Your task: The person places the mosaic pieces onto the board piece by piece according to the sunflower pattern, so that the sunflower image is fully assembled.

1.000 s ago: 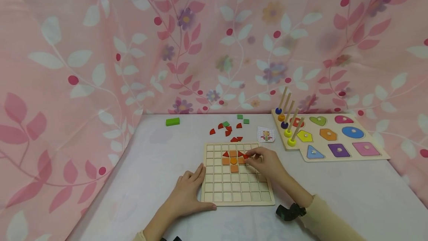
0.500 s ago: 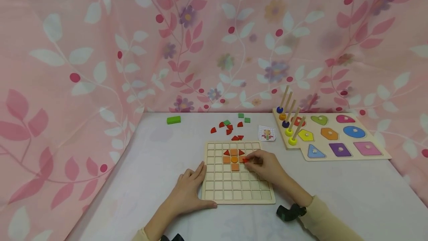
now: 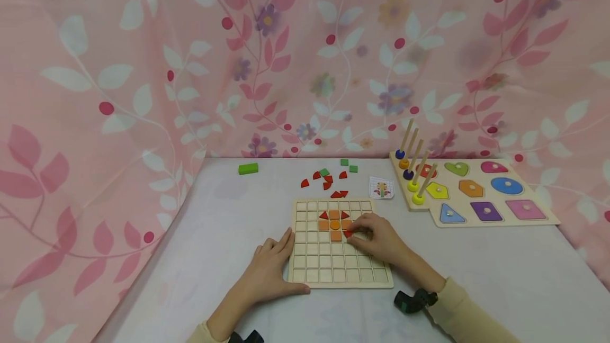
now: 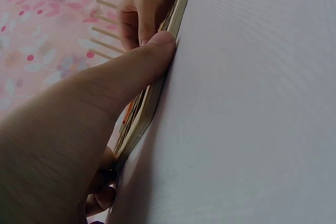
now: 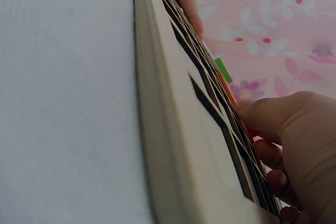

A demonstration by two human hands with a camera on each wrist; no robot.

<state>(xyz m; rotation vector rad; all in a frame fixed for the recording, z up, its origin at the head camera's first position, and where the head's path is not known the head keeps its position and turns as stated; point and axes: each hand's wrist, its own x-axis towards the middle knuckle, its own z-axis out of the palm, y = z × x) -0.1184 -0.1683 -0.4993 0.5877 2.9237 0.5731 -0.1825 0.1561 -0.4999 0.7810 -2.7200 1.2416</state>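
Note:
A wooden grid board (image 3: 325,275) lies on the white table. On it, several orange square tiles (image 3: 335,235) form a cross around an orange round tile (image 3: 335,224). Red triangle tiles sit in the cells left (image 3: 324,215) and right (image 3: 344,215) of the top square. My right hand (image 3: 381,238) pinches another red triangle tile (image 3: 348,234) between thumb and fingers, low over the cell beneath the cross's right arm. My left hand (image 3: 268,273) steadies the board's near-left corner, fingers along its left side and extended thumb (image 4: 139,69) on the front edge.
Behind the board lie loose red tiles (image 3: 305,183), several green squares (image 3: 353,169) and a pattern card (image 3: 381,188). A green block (image 3: 248,168) is at the back left. A shape puzzle (image 3: 486,216) with upright pegs (image 3: 427,180) occupies the back right. A floral curtain hangs behind.
My right hand has brought the held red triangle down and toward me, from beside the upper right triangle to the cell below the cross's right arm. My left hand stays at the board's corner.

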